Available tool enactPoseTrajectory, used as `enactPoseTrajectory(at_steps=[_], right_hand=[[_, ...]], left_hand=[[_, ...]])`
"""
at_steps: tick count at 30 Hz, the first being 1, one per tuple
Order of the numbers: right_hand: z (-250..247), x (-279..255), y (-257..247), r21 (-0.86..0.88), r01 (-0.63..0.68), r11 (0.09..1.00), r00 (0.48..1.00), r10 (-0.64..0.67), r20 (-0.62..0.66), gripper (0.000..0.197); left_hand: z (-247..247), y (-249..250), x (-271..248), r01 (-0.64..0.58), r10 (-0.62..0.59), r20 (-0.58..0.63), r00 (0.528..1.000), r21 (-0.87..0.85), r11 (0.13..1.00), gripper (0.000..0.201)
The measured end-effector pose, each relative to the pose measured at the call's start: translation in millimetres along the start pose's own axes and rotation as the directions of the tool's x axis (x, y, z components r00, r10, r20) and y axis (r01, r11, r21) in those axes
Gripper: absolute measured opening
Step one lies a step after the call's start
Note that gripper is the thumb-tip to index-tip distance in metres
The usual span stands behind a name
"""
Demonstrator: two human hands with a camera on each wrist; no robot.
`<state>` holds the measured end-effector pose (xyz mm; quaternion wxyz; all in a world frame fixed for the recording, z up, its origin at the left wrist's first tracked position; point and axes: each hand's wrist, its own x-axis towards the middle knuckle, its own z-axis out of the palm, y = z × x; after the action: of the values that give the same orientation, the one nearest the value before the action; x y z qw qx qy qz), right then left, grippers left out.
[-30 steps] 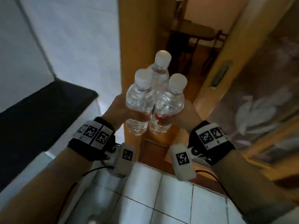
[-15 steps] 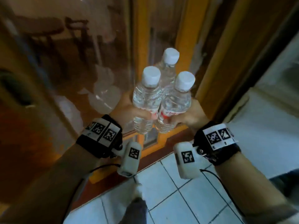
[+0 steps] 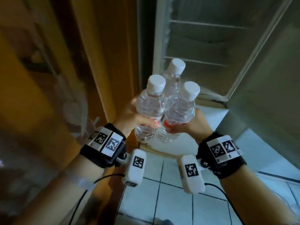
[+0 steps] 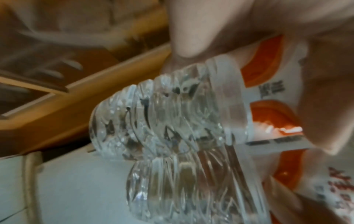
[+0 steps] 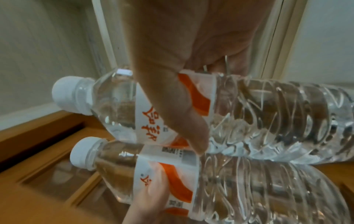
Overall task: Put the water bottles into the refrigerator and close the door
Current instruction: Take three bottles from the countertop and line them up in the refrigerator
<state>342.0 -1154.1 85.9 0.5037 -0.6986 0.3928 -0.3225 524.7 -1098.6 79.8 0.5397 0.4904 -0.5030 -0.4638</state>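
Observation:
Three clear water bottles with white caps and orange-white labels are bunched upright between my hands. My left hand (image 3: 134, 117) grips the left bottle (image 3: 151, 103); my right hand (image 3: 197, 125) grips the right bottle (image 3: 180, 109). The third bottle (image 3: 174, 73) stands behind them, wedged between both. Ahead, the refrigerator (image 3: 203, 46) is open, with wire shelves showing and its door (image 3: 267, 78) swung out to the right. The left wrist view shows two ribbed bottle bases (image 4: 162, 118). The right wrist view shows my thumb (image 5: 172, 91) across the upper bottle's label (image 5: 193, 97).
A wooden door with patterned glass (image 3: 48, 78) and its frame (image 3: 113, 54) stand close on the left of the refrigerator. White floor tiles (image 3: 170, 200) lie below my wrists. Cables hang from the wrist cameras.
The view has swung right, from the wooden glass door to the open refrigerator. Both hands keep the same hold on the bunched bottles.

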Motion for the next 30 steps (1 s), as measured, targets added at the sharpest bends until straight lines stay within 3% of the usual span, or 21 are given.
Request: enactPoseTrajectory(at_steps=[3,8,15,22,26,30], right_hand=[[-44,51,16,-0.030,-0.004,1.000,0.996,0.001,-0.093,0.047],[-125,138,22,-0.064,0.045,0.997,0.979,-0.057,-0.195,0.052],[-213,263,-10,-0.099,0.241,0.966,0.917,-0.260,-0.304,0.062],[-276,372,-49,-0.139,0.403,0.904,0.806,-0.423,-0.414,0.069],[-317,420,-62,-0.181,0.424,0.887,0.761,-0.458,-0.459,0.067],[-357,458,-56,-0.171,0.438,0.883,0.734,-0.460,-0.500,0.061]], left_hand=[[17,-5,84,-0.028,0.031,0.147,0.989,-0.018,0.999,0.073],[46,6,214,-0.086,0.091,0.220,0.971,-0.031,0.996,0.081],[63,58,373,-0.258,0.265,0.268,0.926,-0.059,0.964,0.059],[62,121,504,-0.484,0.472,0.305,0.827,-0.041,0.874,0.067],[76,143,571,-0.488,0.484,0.353,0.801,-0.083,0.869,0.087],[96,147,624,-0.487,0.478,0.375,0.794,-0.076,0.870,0.084]])
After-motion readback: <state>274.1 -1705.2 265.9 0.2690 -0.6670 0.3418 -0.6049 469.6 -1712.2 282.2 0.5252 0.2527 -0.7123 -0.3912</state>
